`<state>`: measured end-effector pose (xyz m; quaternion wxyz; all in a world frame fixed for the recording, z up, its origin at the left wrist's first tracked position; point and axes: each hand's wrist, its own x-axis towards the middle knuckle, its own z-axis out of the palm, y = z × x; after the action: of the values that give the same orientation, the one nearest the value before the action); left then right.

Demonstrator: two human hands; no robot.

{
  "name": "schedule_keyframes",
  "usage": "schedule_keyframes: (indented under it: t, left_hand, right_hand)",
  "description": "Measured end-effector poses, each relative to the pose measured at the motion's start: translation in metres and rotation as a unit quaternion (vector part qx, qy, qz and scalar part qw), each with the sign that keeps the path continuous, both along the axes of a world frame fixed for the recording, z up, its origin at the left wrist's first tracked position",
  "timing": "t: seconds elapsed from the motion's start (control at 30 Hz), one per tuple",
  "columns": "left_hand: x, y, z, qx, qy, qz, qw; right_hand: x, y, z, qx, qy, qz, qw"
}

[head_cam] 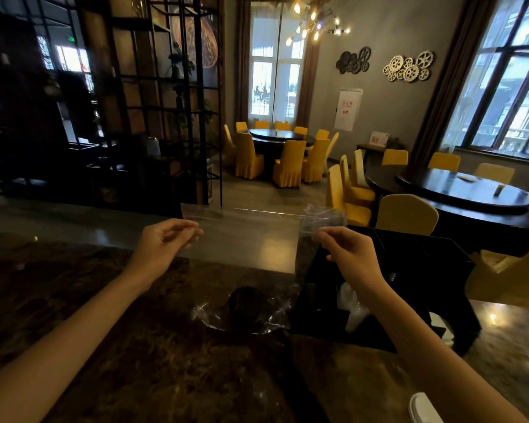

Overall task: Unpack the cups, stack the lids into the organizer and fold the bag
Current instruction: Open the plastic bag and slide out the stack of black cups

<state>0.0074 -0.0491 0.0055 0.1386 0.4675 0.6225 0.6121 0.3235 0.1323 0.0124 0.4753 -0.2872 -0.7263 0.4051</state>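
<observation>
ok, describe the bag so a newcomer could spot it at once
Start at the dark marble counter in the foreground. Above it, the left hand and right hand each pinch a top corner of a clear plastic bag, stretched flat between them. Unlike the black organizer box beside it, you can see through it.

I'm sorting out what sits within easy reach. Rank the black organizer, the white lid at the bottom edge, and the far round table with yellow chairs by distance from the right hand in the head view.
1. Black organizer: directly under and beside the right hand.
2. White lid: on the counter, bottom right corner.
3. Far round table: across the room, by the window.
</observation>
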Motion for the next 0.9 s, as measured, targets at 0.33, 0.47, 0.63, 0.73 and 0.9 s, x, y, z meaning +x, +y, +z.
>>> schedule_keyframes:
  t: [0.33,0.47,0.63,0.73,0.9]
  left_hand:
    - [0.038,-0.073,-0.025,0.012,-0.031,-0.024,0.999]
    - [0.056,-0.1,-0.028,0.025,-0.065,-0.032,0.997]
    - [0.073,-0.136,-0.03,0.019,-0.08,-0.043,0.996]
    - [0.082,-0.158,-0.034,0.015,-0.088,-0.055,0.994]
    - [0.097,-0.188,-0.042,0.014,-0.108,-0.068,0.992]
  right_hand:
    - [0.047,-0.077,-0.004,0.0,0.014,-0.008,1.0]
    - [0.063,-0.116,-0.01,-0.007,0.014,-0.019,1.0]
    - [0.083,-0.164,-0.015,-0.027,0.01,-0.024,0.999]
    - [0.093,-0.189,-0.021,-0.049,0.017,-0.031,0.998]
    - [0.108,-0.223,-0.028,-0.072,0.041,-0.024,0.996]
